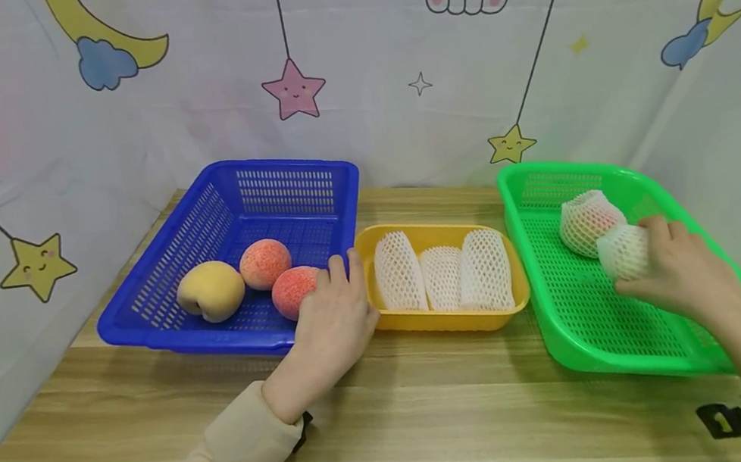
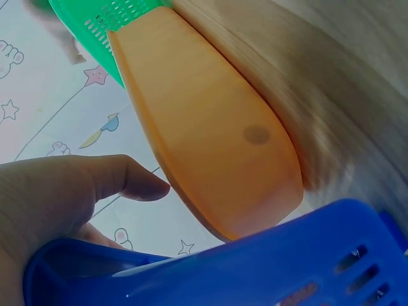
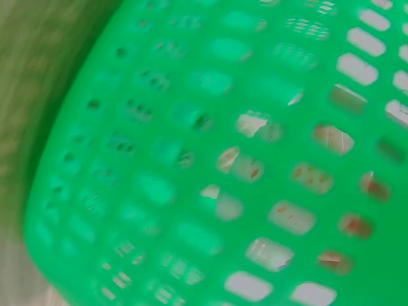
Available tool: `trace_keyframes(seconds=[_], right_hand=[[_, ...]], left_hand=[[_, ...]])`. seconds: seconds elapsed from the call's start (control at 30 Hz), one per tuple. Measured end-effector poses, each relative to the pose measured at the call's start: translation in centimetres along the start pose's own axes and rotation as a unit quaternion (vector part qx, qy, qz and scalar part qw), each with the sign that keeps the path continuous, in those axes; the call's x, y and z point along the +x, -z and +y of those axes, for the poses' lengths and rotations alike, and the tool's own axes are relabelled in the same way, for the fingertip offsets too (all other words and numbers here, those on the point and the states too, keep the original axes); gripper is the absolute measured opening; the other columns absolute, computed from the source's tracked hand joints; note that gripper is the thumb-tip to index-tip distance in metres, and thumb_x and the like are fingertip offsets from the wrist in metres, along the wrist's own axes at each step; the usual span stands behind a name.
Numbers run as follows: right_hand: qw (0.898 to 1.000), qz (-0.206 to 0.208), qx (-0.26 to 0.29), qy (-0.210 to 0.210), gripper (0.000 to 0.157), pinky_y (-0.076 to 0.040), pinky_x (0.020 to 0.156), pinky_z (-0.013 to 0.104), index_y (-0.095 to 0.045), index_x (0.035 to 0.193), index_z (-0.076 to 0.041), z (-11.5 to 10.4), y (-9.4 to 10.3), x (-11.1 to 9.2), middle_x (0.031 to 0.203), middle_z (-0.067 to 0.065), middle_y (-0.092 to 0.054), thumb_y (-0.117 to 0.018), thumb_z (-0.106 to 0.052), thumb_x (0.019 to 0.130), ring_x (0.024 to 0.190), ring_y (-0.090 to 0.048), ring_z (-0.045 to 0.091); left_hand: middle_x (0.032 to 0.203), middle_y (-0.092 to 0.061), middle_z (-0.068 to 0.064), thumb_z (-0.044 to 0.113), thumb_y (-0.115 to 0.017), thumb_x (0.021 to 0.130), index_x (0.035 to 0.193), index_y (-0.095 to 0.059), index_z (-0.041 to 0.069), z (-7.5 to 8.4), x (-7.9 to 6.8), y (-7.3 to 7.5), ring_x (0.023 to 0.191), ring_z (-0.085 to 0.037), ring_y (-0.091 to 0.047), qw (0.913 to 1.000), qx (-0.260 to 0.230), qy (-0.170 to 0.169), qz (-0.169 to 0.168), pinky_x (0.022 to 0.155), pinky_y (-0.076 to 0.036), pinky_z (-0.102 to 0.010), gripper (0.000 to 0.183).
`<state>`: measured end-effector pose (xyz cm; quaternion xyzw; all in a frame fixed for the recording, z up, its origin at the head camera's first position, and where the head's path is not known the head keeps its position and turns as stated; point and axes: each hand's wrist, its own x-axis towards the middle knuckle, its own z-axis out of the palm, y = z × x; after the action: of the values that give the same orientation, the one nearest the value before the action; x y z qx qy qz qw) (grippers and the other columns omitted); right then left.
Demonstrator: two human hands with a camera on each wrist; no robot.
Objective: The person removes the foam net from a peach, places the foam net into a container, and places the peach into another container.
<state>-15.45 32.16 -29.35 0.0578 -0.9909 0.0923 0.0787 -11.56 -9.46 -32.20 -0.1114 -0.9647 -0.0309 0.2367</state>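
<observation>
My left hand (image 1: 336,312) reaches over the right side of the blue basket (image 1: 185,347), its fingers extended beside a red peach (image 1: 293,292) that it partly covers. Another red peach (image 1: 265,263) and a yellow peach (image 1: 211,291) lie in that basket. In the left wrist view a finger (image 2: 131,178) extends above the blue rim, near the yellow tray (image 2: 210,121). On the right, my right hand (image 1: 679,264) grips a fruit in a white foam net (image 1: 623,252) over the green basket (image 1: 561,339). Close against it sits another netted fruit (image 1: 589,223), pinkish through the mesh.
The yellow tray (image 1: 445,319) stands between the two baskets with several white foam nets (image 1: 398,273) in it. A printed curtain (image 1: 387,137) hangs behind the wooden table (image 1: 433,422). The green basket's slotted wall (image 3: 191,210) fills most of the right wrist view.
</observation>
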Motion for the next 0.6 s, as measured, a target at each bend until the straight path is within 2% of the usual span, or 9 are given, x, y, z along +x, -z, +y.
trace_keyframes(seconds=[0.13, 0.23, 0.4, 0.47, 0.6], right_hand=[[0.999, 0.021, 0.025, -0.009, 0.089, -0.037, 0.048, 0.032, -0.029, 0.134, 0.01, -1.3, 0.4, -0.2, 0.104, 0.033, -0.045, -0.076, -0.031, 0.072, 0.079, -0.049, 0.04], [0.997, 0.041, 0.071, -0.014, 0.091, -0.04, 0.05, 0.031, -0.027, 0.137, 0.014, -2.2, 0.5, 0.0, 0.107, 0.033, -0.045, -0.077, -0.028, 0.073, 0.083, -0.05, 0.04], [0.983, 0.061, 0.167, -0.053, 0.093, -0.047, 0.056, 0.033, -0.019, 0.143, 0.01, -3.5, 0.2, 0.0, 0.118, 0.036, -0.041, -0.075, -0.026, 0.078, 0.091, -0.051, 0.044], [0.977, 0.061, 0.19, -0.069, 0.094, -0.048, 0.058, 0.034, -0.015, 0.145, 0.006, -3.9, 0.1, -0.1, 0.122, 0.037, -0.039, -0.074, -0.029, 0.08, 0.096, -0.05, 0.046], [0.97, 0.065, 0.223, -0.076, 0.094, -0.047, 0.062, 0.032, -0.014, 0.147, 0.002, -4.5, -0.1, 0.0, 0.127, 0.037, -0.038, -0.074, -0.027, 0.08, 0.103, -0.048, 0.047]], left_hand=[[0.1, -0.056, -0.019, 0.022, -0.07, 0.076, 0.133, -0.048, -0.006, 0.0, 0.0, 0.0, 0.08, -0.031, -0.059, 1.0, 0.002, 0.0, 0.001, 0.045, -0.049, -0.035, 0.067], [0.1, -0.057, -0.019, 0.022, -0.07, 0.076, 0.133, -0.048, -0.006, -0.1, 0.0, 0.0, 0.079, -0.03, -0.059, 1.0, 0.003, -0.001, -0.001, 0.045, -0.049, -0.034, 0.067], [0.1, -0.057, -0.019, 0.021, -0.07, 0.076, 0.133, -0.048, -0.006, -0.2, 0.0, 0.0, 0.079, -0.03, -0.059, 1.0, 0.005, 0.001, -0.003, 0.045, -0.049, -0.034, 0.067], [0.1, -0.057, -0.019, 0.021, -0.07, 0.076, 0.133, -0.048, -0.006, -0.2, 0.0, -0.1, 0.079, -0.03, -0.059, 1.0, 0.005, 0.001, -0.001, 0.045, -0.049, -0.034, 0.068], [0.1, -0.057, -0.019, 0.021, -0.07, 0.076, 0.134, -0.047, -0.006, -0.1, 0.0, -0.1, 0.079, -0.03, -0.059, 1.0, 0.001, -0.001, -0.004, 0.046, -0.05, -0.034, 0.068]])
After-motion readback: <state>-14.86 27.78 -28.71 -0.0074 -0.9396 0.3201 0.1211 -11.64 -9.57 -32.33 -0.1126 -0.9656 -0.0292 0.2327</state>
